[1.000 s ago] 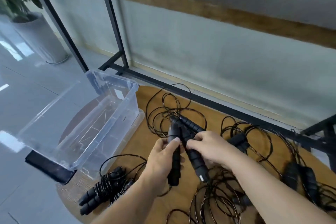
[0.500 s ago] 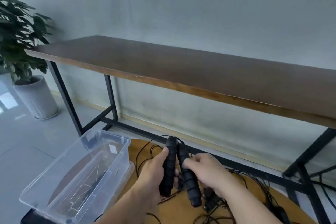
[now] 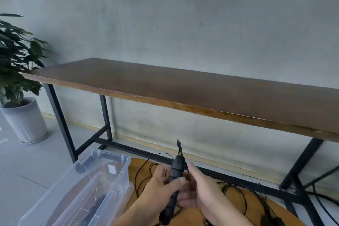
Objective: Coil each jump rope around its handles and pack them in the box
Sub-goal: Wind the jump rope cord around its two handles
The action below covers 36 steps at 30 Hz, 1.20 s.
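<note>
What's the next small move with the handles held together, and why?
Probably start winding the loose cord round the handles. The left hand grips them upright as one bundle, the right hand sits beside them, and cord lies uncoiled on the round mat.

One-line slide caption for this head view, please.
Left hand grips black jump-rope handles; right hand beside them.

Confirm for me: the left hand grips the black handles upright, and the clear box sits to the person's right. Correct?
Not quite. The head view shows the clear box on the person's left, not right. The left hand does grip the black handles roughly upright.
</note>
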{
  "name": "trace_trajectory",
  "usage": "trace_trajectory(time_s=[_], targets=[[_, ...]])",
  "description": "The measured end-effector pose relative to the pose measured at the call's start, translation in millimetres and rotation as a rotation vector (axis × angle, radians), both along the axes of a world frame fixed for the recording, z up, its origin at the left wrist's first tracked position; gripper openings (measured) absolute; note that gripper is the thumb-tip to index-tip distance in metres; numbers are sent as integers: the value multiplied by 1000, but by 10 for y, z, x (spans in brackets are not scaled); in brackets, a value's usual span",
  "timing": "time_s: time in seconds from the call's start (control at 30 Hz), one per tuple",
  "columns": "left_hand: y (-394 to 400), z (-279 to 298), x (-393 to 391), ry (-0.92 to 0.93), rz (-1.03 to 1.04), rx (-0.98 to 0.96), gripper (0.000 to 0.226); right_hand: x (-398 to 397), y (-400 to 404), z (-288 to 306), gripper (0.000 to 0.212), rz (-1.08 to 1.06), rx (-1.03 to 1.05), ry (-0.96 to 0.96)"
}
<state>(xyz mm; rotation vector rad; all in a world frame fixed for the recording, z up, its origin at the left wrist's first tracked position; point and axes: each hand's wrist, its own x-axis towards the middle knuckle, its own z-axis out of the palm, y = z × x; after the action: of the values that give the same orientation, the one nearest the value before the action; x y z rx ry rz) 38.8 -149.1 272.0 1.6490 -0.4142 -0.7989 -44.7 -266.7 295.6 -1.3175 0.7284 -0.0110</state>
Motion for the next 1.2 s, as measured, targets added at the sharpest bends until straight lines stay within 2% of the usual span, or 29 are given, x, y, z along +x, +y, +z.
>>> trace_trajectory(time_s=[0.07, 0.13, 0.2, 0.3, 0.37, 0.47, 0.53, 0.6, 0.73, 0.8, 0.9, 0.97, 1.03, 1.13, 1.2], targets=[[54, 23, -30, -230, -77, 79, 42, 24, 167, 10, 38, -10, -84, 17], [123, 18, -16, -288, -149, 70, 52, 55, 250, -1, 30, -52, -234, 43], [214, 35, 65, -184, -183, -20, 53, 72, 328, 31, 25, -60, -183, 5], [335, 81, 213, 111, -119, -170, 41, 85, 402, 55, 24, -65, -108, -38], [383, 113, 256, 142, -103, -204, 29, 81, 424, 54, 24, -78, -132, -45], [476, 116, 396, 133, -98, -200, 31, 112, 506, 90, 23, -135, -202, -73], [533, 126, 518, 238, -95, -236, 24, 99, 563, 88, 20, -185, -310, -38], [579, 143, 641, 326, -152, -263, 27, 86, 634, 46, 20, -236, -402, 30], [627, 153, 658, 442, -331, -228, 28, 131, 769, -74, 32, -344, -286, -6], [611, 131, 585, 323, -406, -173, 24, 172, 826, -55, 24, -428, -85, -102], [579, 160, 469, -164, -414, -4, 14, 177, 890, 49, 47, -519, 233, -189], [558, 215, 377, -406, -413, 89, 30, 170, 938, 110, 50, -484, 227, -171], [541, 251, 248, -493, -396, 100, 49, 183, 960, 126, 44, -478, 161, -129], [482, 260, 161, -608, -333, 183, 92, 147, 944, 155, 39, -535, 148, -146], [458, 283, 149, -674, -353, 260, 93, 96, 904, 188, 35, -574, 192, -199]])
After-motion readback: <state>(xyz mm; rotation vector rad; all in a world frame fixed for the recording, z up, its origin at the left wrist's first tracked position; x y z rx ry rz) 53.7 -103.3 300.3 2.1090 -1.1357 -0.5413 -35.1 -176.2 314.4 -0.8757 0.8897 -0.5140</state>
